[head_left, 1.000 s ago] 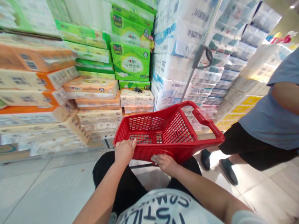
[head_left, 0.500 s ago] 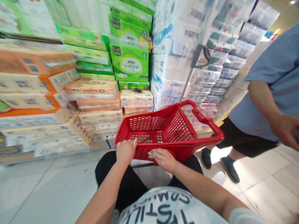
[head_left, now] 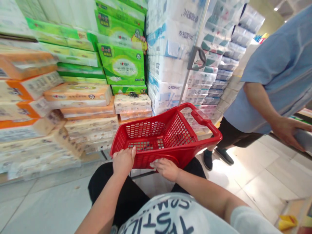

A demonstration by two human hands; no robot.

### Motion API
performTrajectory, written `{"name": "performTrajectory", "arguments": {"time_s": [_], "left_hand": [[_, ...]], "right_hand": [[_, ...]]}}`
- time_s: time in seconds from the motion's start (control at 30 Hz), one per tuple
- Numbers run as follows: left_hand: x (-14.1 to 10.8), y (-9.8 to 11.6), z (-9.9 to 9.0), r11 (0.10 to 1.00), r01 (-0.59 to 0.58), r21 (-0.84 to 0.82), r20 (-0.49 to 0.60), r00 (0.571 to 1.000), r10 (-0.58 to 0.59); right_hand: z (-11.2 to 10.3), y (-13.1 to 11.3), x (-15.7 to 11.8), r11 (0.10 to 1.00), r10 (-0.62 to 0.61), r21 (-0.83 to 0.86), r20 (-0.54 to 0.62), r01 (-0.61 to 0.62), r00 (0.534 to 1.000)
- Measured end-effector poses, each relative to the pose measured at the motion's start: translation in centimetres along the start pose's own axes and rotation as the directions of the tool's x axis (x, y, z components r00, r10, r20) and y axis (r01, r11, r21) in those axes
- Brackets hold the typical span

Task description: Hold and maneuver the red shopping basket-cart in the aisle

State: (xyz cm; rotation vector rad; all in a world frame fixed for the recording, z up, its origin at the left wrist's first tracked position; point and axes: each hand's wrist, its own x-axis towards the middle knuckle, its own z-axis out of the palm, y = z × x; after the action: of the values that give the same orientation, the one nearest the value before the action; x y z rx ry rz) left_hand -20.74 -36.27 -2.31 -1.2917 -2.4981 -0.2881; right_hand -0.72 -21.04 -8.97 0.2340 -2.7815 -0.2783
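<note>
A: Hands?

B: Gripping the red basket (head_left: 165, 150), lower centre of frame, by its near rim with the left hand (head_left: 123, 161); holding a pale wad (head_left: 153, 164) against its near outer wall (head_left: 188, 155) with the right hand (head_left: 167, 168).

A: How far along?

B: Apparently mid-wipe on that wall. Cannot tell the amount wiped so far. Possibly left: inner walls (head_left: 181, 130) and handle (head_left: 204, 121), right of centre, both apart from the wad.

I log a pale, glossy tiled floor (head_left: 19, 208), bright glare (head_left: 227, 177) at right; small white ceiling lights (head_left: 276, 9), upper right; stacked green plastic-wrapped packs (head_left: 122, 65) beside white plastic-wrapped bundles (head_left: 168, 70).
</note>
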Motion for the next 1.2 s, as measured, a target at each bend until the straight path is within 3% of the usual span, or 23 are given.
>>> {"name": "performTrajectory", "arguments": {"time_s": [0.1, 0.27, 0.43, 0.57, 0.7, 0.83, 0.97, 1.13, 1.2], "left_hand": [[0.01, 0.09, -0.03, 1.000, 0.010, 0.004, -0.004, 1.000, -0.010], [-0.03, 0.26, -0.34, 1.000, -0.002, -0.008, 0.025, 1.000, 0.003], [-0.12, 0.15, -0.47, 1.000, 0.010, -0.011, -0.001, 1.000, -0.010], [-0.09, 0.13, -0.47, 1.000, 0.009, -0.030, 0.017, 1.000, -0.008], [-0.02, 0.27, -0.52, 0.999, 0.035, -0.030, 0.022, 0.999, -0.034], [0.05, 0.28, -0.51, 0.999, 0.033, -0.040, 0.064, 0.997, -0.030], [0.03, 0.27, -0.42, 0.999, 0.039, -0.023, 0.046, 0.998, -0.037], [-0.08, 0.33, -0.36, 1.000, 0.026, -0.007, 0.040, 0.999, -0.026], [-0.16, 0.40, -0.45, 1.000, 0.027, -0.009, 0.036, 0.999, -0.027]], "right_hand": [[-0.35, 0.12, 0.09, 0.999, 0.042, 0.029, -0.026, -0.042, 0.999], [0.12, 0.29, -0.59, 0.998, -0.002, 0.064, 0.058, -0.001, 0.998], [0.25, 0.45, -0.90, 1.000, 0.027, 0.012, -0.021, -0.027, 0.999], [-0.14, 0.60, -0.69, 1.000, -0.019, 0.005, -0.005, 0.019, 1.000], [-0.62, 0.57, -0.56, 0.999, 0.036, 0.003, -0.050, -0.036, 0.998], [-0.62, 0.50, -0.65, 1.000, -0.029, 0.000, -0.040, 0.029, 0.999], [-0.41, 0.33, -0.58, 0.999, 0.049, -0.015, -0.087, -0.050, 0.995], [-0.09, 0.08, -0.71, 1.000, -0.004, 0.001, 0.020, 0.004, 1.000], [-0.36, -0.08, -0.48, 1.000, -0.008, -0.001, 0.007, 0.008, 1.000]]}}
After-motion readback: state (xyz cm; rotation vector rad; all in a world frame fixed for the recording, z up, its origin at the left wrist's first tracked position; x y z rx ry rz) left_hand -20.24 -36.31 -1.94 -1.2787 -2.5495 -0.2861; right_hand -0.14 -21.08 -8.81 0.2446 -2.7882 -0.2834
